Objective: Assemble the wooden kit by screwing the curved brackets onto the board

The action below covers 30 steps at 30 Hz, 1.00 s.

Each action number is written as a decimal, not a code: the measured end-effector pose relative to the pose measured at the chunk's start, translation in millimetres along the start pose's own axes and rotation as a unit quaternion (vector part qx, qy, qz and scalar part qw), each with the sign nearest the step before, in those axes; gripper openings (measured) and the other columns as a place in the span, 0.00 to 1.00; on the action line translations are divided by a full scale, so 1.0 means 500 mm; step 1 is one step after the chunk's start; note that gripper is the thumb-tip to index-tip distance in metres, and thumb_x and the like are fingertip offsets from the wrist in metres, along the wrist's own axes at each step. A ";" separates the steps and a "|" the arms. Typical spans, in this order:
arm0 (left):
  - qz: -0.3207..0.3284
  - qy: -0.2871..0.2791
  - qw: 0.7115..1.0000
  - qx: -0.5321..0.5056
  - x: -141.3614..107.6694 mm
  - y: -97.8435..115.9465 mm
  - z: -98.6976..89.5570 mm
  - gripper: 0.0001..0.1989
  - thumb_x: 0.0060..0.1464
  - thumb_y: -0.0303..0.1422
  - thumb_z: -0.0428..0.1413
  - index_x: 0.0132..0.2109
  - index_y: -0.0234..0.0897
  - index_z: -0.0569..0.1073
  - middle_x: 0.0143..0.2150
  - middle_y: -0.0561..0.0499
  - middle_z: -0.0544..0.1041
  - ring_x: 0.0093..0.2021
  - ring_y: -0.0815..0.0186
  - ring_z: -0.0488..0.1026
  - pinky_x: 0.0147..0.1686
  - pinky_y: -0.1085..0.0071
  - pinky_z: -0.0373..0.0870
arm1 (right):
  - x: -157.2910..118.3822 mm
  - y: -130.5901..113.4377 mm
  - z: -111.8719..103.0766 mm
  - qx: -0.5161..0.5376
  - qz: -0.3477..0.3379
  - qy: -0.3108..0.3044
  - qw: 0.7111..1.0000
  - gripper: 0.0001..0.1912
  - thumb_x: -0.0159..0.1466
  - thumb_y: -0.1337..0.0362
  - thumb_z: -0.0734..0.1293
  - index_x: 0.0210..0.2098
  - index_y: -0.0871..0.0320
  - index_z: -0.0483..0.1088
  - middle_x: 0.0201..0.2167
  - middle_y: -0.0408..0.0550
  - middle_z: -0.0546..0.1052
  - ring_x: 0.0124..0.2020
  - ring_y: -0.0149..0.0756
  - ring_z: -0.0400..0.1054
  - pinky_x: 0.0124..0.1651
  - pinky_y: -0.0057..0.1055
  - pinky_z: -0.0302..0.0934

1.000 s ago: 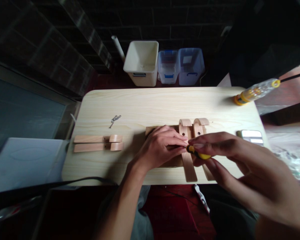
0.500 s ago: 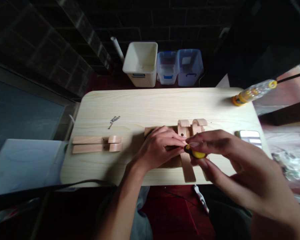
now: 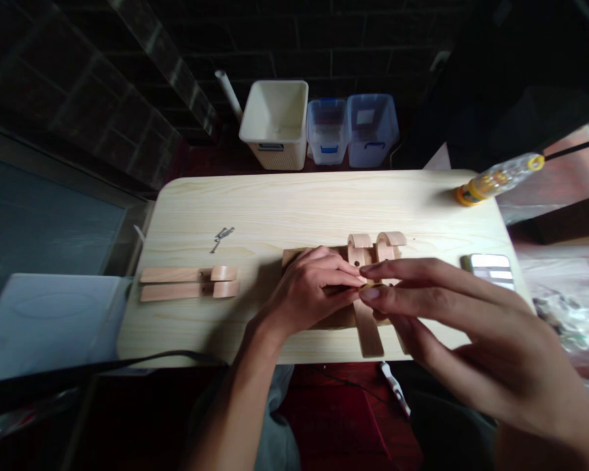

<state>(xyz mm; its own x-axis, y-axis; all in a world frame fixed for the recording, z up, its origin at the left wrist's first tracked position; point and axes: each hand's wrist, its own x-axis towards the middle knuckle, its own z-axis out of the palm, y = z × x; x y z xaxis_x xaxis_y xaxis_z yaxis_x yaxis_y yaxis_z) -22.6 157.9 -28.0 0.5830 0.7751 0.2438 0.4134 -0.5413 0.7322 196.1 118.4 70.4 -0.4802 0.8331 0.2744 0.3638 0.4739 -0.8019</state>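
My left hand (image 3: pixel 311 284) rests over a brown wooden board (image 3: pixel 290 256), thumb and fingers pinched at a hooked wooden piece (image 3: pixel 370 333); what sits between the fingertips is hidden. My right hand (image 3: pixel 485 333) has its fingers around a small screwdriver (image 3: pixel 374 285). Only a yellow sliver of its handle shows, and its tip is hidden. Beside the first piece, a second hooked wooden piece (image 3: pixel 391 238) lies across the board, partly covered by my right fingers. A dark hole or screw head is visible near the first piece's curve.
Two more hooked wooden pieces (image 3: pixel 174 292) lie side by side at the left of the table (image 3: pixel 294 203). Several screws (image 3: pixel 222 237) are behind them. A clear bottle-shaped container (image 3: pixel 498 180) and a phone (image 3: pixel 491 268) are at right. Bins (image 3: pixel 273 134) stand beyond the far edge.
My right fingers have shifted and rolled over the screwdriver, covering most of its yellow handle that showed before. My left hand keeps its place, and the wooden pieces have not moved.
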 end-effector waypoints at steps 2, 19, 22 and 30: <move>-0.001 0.003 1.000 0.000 -0.001 -0.001 0.002 0.12 0.65 0.41 0.55 0.42 0.42 0.82 0.42 0.50 0.83 0.46 0.62 0.75 0.50 0.63 0.68 | -0.004 0.003 0.000 -0.002 0.000 -0.002 1.000 0.24 0.63 0.73 0.68 0.57 0.47 0.74 0.51 0.49 0.79 0.54 0.46 0.75 0.54 0.39 0.74; 0.009 0.009 1.000 0.008 -0.001 -0.003 0.005 0.12 0.65 0.41 0.56 0.41 0.42 0.82 0.43 0.50 0.83 0.45 0.62 0.75 0.50 0.63 0.67 | -0.006 -0.003 -0.003 -0.064 -0.011 0.025 0.998 0.17 0.65 0.72 0.68 0.53 0.53 0.76 0.51 0.51 0.80 0.50 0.44 0.77 0.48 0.34 0.76; 0.006 0.007 1.000 -0.001 0.000 -0.001 0.004 0.12 0.65 0.41 0.56 0.41 0.41 0.82 0.44 0.51 0.83 0.45 0.63 0.75 0.50 0.63 0.67 | -0.008 -0.006 -0.006 -0.072 -0.018 0.016 0.997 0.18 0.65 0.73 0.67 0.53 0.52 0.75 0.49 0.50 0.80 0.50 0.44 0.77 0.48 0.33 0.76; -0.001 -0.005 1.000 -0.001 0.002 0.000 0.001 0.12 0.64 0.42 0.57 0.41 0.42 0.82 0.45 0.51 0.83 0.45 0.62 0.75 0.50 0.63 0.66 | -0.003 0.001 -0.005 -0.083 -0.024 0.014 0.996 0.15 0.65 0.71 0.69 0.50 0.53 0.76 0.46 0.50 0.80 0.46 0.42 0.78 0.43 0.31 0.76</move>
<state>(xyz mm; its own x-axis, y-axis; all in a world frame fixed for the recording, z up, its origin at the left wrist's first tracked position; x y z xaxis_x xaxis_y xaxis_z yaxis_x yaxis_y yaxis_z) -21.9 158.5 -28.1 0.5895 0.7724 0.2366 0.4124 -0.5396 0.7340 198.9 118.3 71.2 -0.4790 0.8151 0.3257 0.4693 0.5514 -0.6898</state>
